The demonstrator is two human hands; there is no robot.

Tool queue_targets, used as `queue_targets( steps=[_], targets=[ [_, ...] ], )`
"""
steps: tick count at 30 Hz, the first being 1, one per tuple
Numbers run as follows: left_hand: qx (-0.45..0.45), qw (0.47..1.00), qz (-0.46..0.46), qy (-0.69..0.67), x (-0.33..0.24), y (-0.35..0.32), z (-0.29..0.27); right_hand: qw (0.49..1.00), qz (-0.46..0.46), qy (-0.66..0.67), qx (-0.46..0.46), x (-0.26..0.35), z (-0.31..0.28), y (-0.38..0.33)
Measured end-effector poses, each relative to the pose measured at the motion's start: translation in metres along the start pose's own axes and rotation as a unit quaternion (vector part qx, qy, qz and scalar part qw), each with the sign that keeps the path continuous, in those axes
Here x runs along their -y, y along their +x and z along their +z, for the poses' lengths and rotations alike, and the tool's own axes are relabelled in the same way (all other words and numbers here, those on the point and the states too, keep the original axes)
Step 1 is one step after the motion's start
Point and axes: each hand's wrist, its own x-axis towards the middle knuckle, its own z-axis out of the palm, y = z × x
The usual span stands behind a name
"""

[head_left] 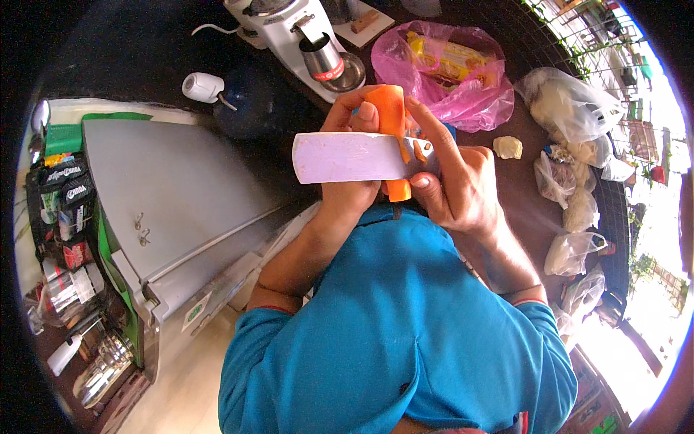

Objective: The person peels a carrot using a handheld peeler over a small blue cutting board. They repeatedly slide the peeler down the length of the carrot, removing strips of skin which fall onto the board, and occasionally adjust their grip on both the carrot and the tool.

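Note:
A peeled-looking orange carrot (389,108) stands lengthwise in front of my chest. My left hand (345,199) is closed around it, with the thumb showing near its far end. My right hand (466,181) grips a broad, rectangular-bladed knife (343,156), whose handle is hidden in the palm. The blade lies across the carrot, its blunt end pointing left and covering part of my left hand. My right index finger reaches up beside the carrot. Small orange shavings (418,151) cling to the blade near my right fingers.
A white appliance (278,25) with a metal cup stands at the far side, beside a pink plastic bag (463,101) holding a yellow package. Several clear bags (571,105) line the right. A grey refrigerator (173,188) stands left, near a large bottle with a white pump (203,87).

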Motion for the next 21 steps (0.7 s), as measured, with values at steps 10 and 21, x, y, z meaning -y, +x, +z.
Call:
queue_targets(
  steps=[10, 21],
  targets=[
    [0.012, 0.993, -0.046, -0.112, 0.007, -0.005, -0.009, 0.998, -0.031, -0.058, -0.024, 0.005, 0.007, 0.004],
    [-0.018, 0.958, -0.151, -0.244, 0.021, -0.013, -0.011, 0.992, -0.044, -0.092, -0.071, -0.012, 0.016, 0.009]
  ],
)
